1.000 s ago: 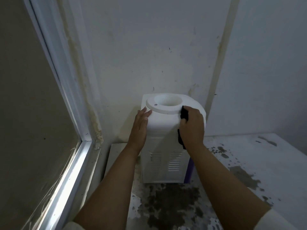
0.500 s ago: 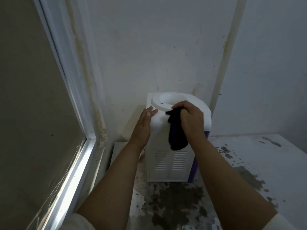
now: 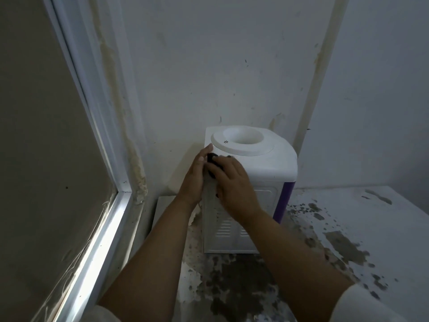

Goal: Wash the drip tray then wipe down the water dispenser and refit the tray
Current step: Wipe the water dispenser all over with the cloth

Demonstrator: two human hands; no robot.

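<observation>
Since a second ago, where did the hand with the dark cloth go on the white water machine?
The right hand slid the small dark cloth across the white plastic water dispenser, from its right side to the near left corner, beside the left hand. The cloth, which hung down midway, is now bunched under the fingers. The left hand stayed on the dispenser's left edge, and the dispenser did not move.

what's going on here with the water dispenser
A person is wiping down a white water dispenser that stands on a stained counter in a corner. The right hand presses a dark cloth against the dispenser's upper left edge, while the left hand rests flat against its side, seemingly steadying it. No bottle sits in the top opening, and the drip tray is not in view.
</observation>
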